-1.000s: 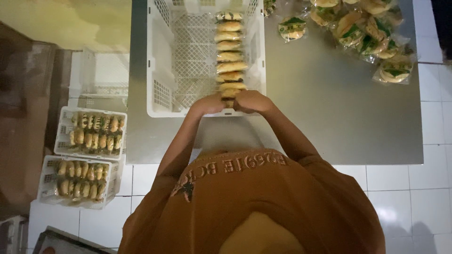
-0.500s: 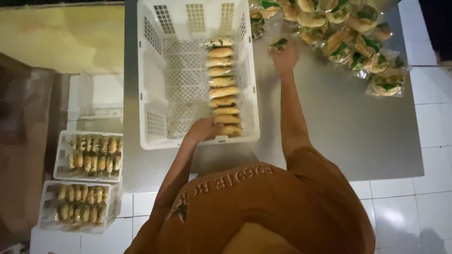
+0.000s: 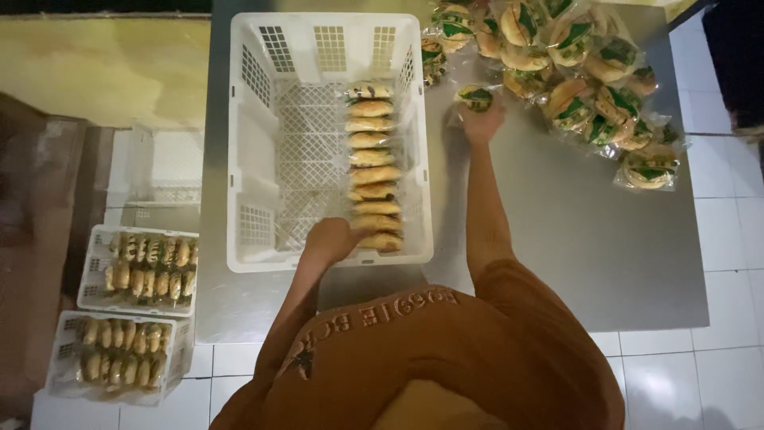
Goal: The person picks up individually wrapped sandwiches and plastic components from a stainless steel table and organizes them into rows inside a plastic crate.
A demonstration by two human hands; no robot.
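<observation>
A white plastic crate (image 3: 253, 143) stands on the steel table (image 3: 573, 239). Along its right side runs a row of several wrapped buns (image 3: 372, 163) standing on edge. My left hand (image 3: 330, 241) rests inside the crate at the near end of that row, touching the closest buns. My right hand (image 3: 483, 115) reaches out over the table to the right of the crate and grips one wrapped bun (image 3: 476, 96) with a green label. That bun lies at the near edge of a pile of wrapped buns (image 3: 581, 72) at the table's far right.
On the floor to the left sit two small white crates (image 3: 137, 271) (image 3: 119, 362) filled with rows of buns. Behind them is an empty white crate (image 3: 163, 171). White floor tiles (image 3: 716, 366) surround the table; a brown surface (image 3: 32, 239) lies at the far left.
Both hands were together at the near end of the bun row. My right hand has since reached out right to the pile and closed on a bun; the left stayed at the row.
</observation>
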